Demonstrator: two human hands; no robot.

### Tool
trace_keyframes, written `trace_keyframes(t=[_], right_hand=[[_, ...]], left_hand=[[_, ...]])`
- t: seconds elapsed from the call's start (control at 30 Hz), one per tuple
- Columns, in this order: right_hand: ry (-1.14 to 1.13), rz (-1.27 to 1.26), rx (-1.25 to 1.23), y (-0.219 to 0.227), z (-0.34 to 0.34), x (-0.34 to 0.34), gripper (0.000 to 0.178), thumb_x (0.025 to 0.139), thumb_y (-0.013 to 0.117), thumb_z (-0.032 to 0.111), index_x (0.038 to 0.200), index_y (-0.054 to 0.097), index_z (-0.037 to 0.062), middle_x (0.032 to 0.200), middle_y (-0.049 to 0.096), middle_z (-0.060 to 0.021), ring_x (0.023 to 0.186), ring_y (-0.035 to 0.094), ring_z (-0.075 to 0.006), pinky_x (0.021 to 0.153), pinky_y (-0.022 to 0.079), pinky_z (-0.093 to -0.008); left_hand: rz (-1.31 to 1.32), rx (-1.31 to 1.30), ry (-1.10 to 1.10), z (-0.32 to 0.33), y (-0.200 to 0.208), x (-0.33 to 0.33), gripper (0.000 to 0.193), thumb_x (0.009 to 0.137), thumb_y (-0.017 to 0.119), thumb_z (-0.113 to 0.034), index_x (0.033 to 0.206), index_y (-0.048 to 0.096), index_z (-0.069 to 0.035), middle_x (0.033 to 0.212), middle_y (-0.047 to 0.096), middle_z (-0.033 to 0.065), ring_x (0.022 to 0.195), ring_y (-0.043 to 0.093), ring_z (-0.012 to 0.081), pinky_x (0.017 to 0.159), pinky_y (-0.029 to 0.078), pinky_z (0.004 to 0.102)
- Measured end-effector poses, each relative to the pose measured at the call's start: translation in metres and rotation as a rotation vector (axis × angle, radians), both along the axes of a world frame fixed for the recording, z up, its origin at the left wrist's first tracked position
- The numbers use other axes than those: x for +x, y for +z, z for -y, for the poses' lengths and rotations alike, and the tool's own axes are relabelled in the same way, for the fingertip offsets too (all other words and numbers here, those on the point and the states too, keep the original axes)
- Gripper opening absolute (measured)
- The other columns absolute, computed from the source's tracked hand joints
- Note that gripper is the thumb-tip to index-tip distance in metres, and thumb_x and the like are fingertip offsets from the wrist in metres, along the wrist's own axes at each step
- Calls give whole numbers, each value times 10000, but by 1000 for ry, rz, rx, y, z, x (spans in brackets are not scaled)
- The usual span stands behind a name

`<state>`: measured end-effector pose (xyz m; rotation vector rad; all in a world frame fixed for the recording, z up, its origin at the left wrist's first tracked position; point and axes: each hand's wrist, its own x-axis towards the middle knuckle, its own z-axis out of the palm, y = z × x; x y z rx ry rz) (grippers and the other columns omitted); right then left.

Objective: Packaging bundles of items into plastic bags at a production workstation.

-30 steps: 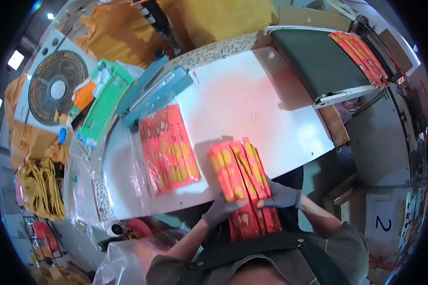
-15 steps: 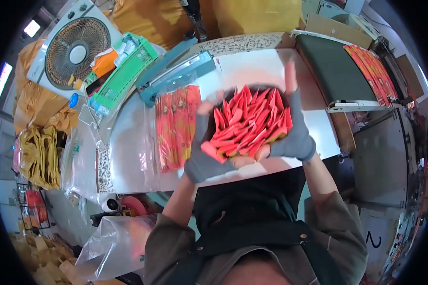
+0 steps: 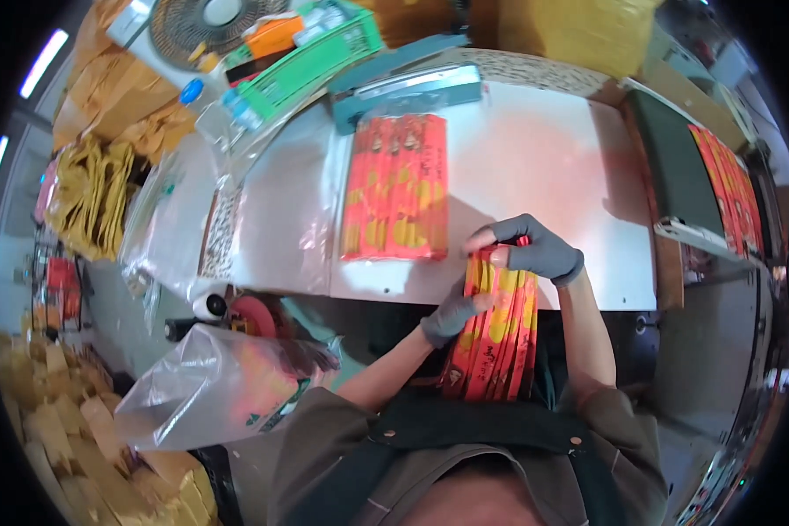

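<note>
A bundle of slim red packets with yellow print [image 3: 500,337] stands nearly upright against my front, at the table's near edge. My left hand [image 3: 450,319], in a grey fingerless glove, grips its left side with the thumb across the face. At the upper end, my right hand [image 3: 533,249], gloved alike, is closed over the packets' tips. The left hand's other fingers are hidden behind the bundle. Farther left on the white table [image 3: 543,158] lies a flat row of similar red packets [image 3: 396,188], in what looks like clear plastic.
Behind the row sits a long blue device, seemingly a bag sealer [image 3: 408,92]. A green basket [image 3: 307,66] and a fan [image 3: 219,13] are at the far left. Clear plastic bags [image 3: 280,193] cover the table's left. A dark conveyor belt [image 3: 671,167] carries red packets at right.
The bundle has come down toward my body and turned from tips facing up to its long printed side showing. Both hands moved with it. My view has shifted, so the table appears farther away.
</note>
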<state>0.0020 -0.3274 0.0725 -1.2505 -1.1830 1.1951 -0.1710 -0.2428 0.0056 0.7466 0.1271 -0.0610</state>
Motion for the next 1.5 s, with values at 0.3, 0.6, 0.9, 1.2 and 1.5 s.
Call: trace_keyframes(t=[0.3,0.6,0.9,1.2,1.5], right_hand=[[112,47,-37,-14,-64,-22,138,817,598,88,882,682,1,819,660,-74,788,590,-130,756,454,-266],[78,-16,-74,-22,-79,-24,160,806,610,111,870,681,-17,798,652,-69,756,572,-116,732,434,-250],[62,-22,-89,-24,-72,-26,166,801,617,116,871,684,-18,787,648,-63,749,565,-105,724,431,-245],[20,1,-80,-24,-55,-19,161,807,609,108,864,672,-29,813,649,-71,765,566,-118,747,433,-255],[13,-10,-71,-23,-52,-22,164,808,613,113,862,670,-31,828,652,-74,777,570,-120,757,435,-258]], left_hand=[[-218,1009,489,-199,21,-120,289,850,592,-205,1060,602,-7,1090,606,33,1003,536,128,859,429,296],[-651,2004,433,-352,-28,-150,160,753,627,-138,848,573,-22,806,577,127,724,561,245,693,452,344],[-477,1848,584,-336,-27,-151,206,713,613,-74,910,574,-31,867,595,123,765,583,264,701,473,339],[-458,1945,692,-320,-27,-148,288,690,660,-109,959,569,-64,930,601,115,876,570,291,778,465,382],[-627,2031,872,-317,-39,-140,289,731,600,-96,1018,566,-90,966,599,107,915,554,311,801,456,397]])
